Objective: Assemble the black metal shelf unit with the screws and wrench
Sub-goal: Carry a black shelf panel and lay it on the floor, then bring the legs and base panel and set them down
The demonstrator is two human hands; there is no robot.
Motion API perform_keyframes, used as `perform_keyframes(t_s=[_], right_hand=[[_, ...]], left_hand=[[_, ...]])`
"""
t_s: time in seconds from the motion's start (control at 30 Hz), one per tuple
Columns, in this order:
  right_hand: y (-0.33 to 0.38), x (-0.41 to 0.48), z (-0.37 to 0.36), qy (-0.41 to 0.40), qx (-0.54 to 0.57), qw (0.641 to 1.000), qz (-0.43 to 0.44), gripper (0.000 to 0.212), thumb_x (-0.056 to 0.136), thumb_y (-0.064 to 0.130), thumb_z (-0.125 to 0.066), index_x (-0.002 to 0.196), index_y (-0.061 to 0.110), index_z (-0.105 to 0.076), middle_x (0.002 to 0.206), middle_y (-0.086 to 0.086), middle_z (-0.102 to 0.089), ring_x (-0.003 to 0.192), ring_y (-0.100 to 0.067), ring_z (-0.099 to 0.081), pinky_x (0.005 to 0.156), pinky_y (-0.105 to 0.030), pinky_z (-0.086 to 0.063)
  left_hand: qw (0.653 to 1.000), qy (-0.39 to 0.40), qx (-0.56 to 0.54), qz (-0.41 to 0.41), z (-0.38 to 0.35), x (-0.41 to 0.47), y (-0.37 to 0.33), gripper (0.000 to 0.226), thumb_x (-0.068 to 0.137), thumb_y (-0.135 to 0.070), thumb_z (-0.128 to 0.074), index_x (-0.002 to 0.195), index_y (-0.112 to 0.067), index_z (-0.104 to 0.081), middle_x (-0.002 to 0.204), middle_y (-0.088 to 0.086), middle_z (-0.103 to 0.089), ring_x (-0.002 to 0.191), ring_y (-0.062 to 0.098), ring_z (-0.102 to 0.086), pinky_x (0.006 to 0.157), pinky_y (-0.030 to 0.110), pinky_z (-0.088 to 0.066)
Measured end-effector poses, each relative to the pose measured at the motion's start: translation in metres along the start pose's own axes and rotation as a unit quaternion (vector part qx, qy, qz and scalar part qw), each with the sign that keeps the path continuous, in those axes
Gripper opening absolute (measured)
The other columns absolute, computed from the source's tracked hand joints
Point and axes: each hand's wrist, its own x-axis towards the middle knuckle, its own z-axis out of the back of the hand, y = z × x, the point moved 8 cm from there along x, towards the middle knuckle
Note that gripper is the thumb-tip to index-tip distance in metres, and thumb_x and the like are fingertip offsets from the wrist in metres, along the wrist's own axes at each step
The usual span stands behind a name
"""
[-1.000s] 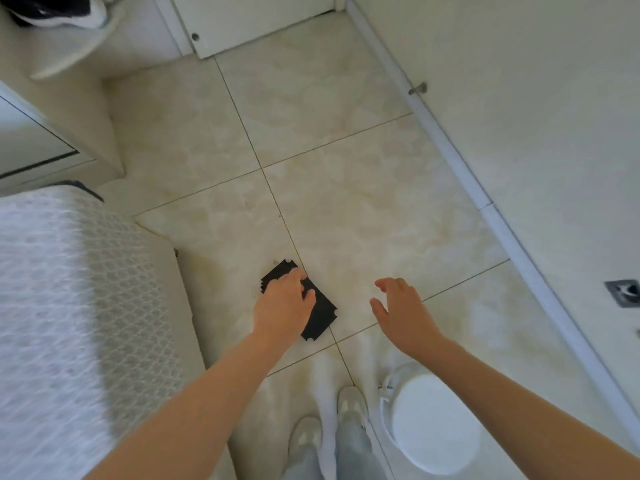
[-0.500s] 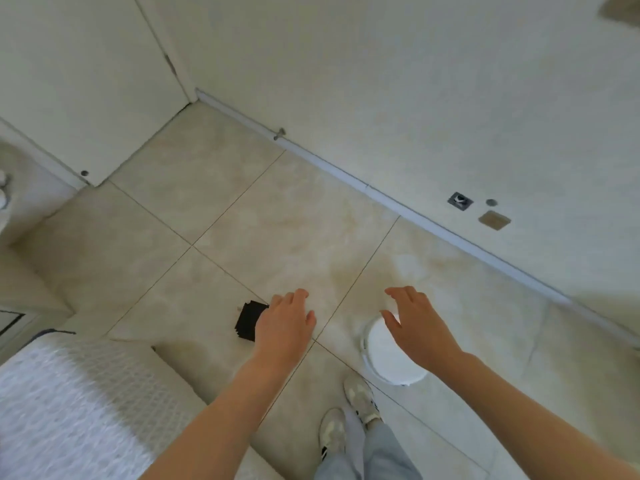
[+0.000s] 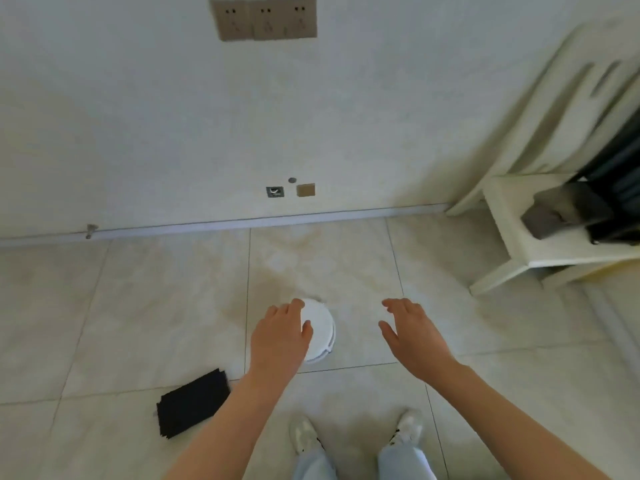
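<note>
A small stack of flat black metal pieces (image 3: 192,402) lies on the tiled floor at the lower left, apart from both hands. My left hand (image 3: 279,336) hovers over the floor with relaxed fingers and holds nothing; it overlaps the left side of a round white container (image 3: 320,329). My right hand (image 3: 408,336) is spread open to the right of that container, empty. More dark shelf parts (image 3: 609,195) rest on a cream plastic chair (image 3: 519,237) at the far right. No screws or wrench are visible.
A white wall with a socket panel (image 3: 265,17) and a skirting strip (image 3: 242,221) runs across the back. My two feet in pale shoes (image 3: 303,434) stand on the beige tiles at the bottom.
The view has swung to the right: the bed and door are gone, the wall and chair have come in. The black stack now lies left of my left hand, which is over the white container.
</note>
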Motion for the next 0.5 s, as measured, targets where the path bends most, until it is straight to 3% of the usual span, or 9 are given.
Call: perform_keyframes(t_s=[0.2,0.5], right_hand=[[-0.143,-0.053,0.042,-0.033,0.024,0.995,-0.094,0.042,0.102,0.034,-0.043,0.141,0.018,-0.041,0.136,0.002,-0.050,0.125,-0.018,-0.045,0.102,-0.031,-0.041],[-0.319,-0.112,0.098,-0.067,0.071,0.977,-0.191,0.042,0.102,0.032,-0.043,0.140,0.016,-0.041,0.134,0.000,-0.050,0.124,-0.020,-0.043,0.103,-0.031,-0.039]], left_hand=[[0.993,0.045,-0.049,-0.099,-0.046,0.019,-0.170,0.031,0.100,-0.029,-0.049,0.130,-0.025,-0.055,0.107,-0.010,-0.067,0.110,0.014,-0.053,0.081,0.030,-0.048],[0.978,0.067,0.011,-0.195,-0.104,0.038,-0.372,0.031,0.100,-0.025,-0.049,0.129,-0.022,-0.057,0.106,-0.009,-0.069,0.104,0.017,-0.055,0.080,0.031,-0.048]])
